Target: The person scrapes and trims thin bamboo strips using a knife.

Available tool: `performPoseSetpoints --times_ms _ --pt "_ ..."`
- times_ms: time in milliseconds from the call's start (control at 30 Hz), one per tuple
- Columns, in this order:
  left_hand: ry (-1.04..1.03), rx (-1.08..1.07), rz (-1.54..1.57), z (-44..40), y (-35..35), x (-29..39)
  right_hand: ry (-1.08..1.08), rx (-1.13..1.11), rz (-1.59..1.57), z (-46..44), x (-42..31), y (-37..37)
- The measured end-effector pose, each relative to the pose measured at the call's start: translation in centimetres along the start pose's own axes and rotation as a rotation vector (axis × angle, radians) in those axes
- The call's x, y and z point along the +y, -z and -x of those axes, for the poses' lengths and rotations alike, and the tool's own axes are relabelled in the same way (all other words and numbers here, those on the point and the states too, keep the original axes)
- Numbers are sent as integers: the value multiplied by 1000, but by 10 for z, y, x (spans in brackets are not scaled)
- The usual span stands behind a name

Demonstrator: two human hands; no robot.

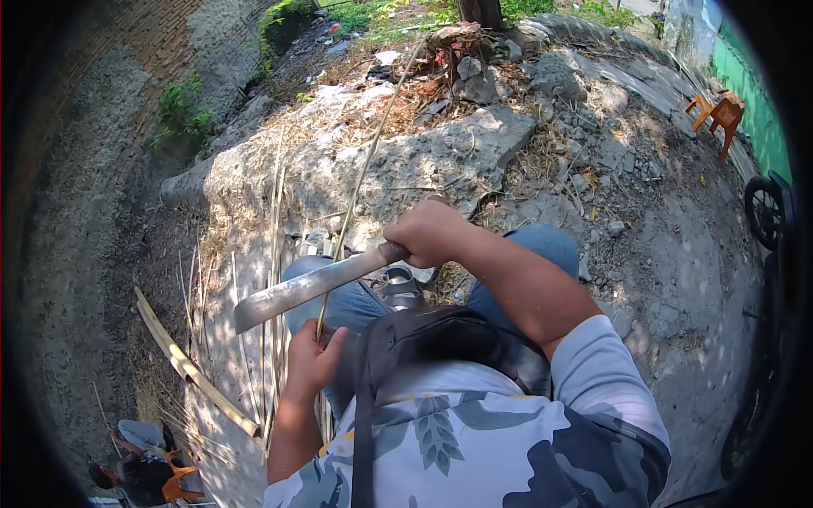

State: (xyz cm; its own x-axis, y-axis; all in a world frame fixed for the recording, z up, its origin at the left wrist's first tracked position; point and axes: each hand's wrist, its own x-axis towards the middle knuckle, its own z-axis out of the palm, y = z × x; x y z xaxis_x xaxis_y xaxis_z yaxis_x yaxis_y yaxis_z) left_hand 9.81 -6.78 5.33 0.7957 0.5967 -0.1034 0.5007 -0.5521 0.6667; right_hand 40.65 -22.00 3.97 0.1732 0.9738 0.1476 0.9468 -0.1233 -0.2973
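Note:
My right hand [430,234] is wrapped round the dark handle of a machete [318,283]. Its wide, worn blade points left and slightly down, crossing over a long thin bamboo strip [368,161]. My left hand [315,359] grips that strip near its lower end, just below the blade. From there the strip runs up and away past the concrete slab. Whether the blade touches the strip or only passes over it, I cannot tell. More thin bamboo strips [275,229] lie on the ground to the left of my left hand.
Split bamboo lengths [199,377] lie on the left. A broken concrete slab [339,173] with rubble spans the front. Another person [140,466] sits at lower left by an orange chair [179,481]. More orange chairs [725,117] and a motorcycle [766,279] stand on the right.

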Motion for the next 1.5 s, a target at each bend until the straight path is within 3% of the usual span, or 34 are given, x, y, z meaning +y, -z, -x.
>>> performPoseSetpoints --times_ms 133,233,333,567,833,933,1033,1133,1333,1500 --pt "-6 10 -61 0 6 1 0 -60 70 0 4 13" --pt "-15 -25 11 10 21 -18 -315 93 -53 13 45 23" --pt "55 -50 -9 11 29 -12 -406 134 -156 15 70 19" --pt "46 11 39 13 12 -25 -415 96 -165 17 33 24" --pt "17 2 59 3 6 2 49 -1 32 2 -3 7" --pt "58 -14 49 5 14 -2 53 51 97 3 12 9" --pt "51 -37 40 16 33 -23 -294 143 27 16 51 23" --pt "62 -45 11 24 43 -20 -479 212 -135 22 75 26" --pt "81 6 18 21 29 -34 -477 194 -129 18 53 16" --pt "56 25 49 16 16 -10 -265 78 -91 12 23 19"
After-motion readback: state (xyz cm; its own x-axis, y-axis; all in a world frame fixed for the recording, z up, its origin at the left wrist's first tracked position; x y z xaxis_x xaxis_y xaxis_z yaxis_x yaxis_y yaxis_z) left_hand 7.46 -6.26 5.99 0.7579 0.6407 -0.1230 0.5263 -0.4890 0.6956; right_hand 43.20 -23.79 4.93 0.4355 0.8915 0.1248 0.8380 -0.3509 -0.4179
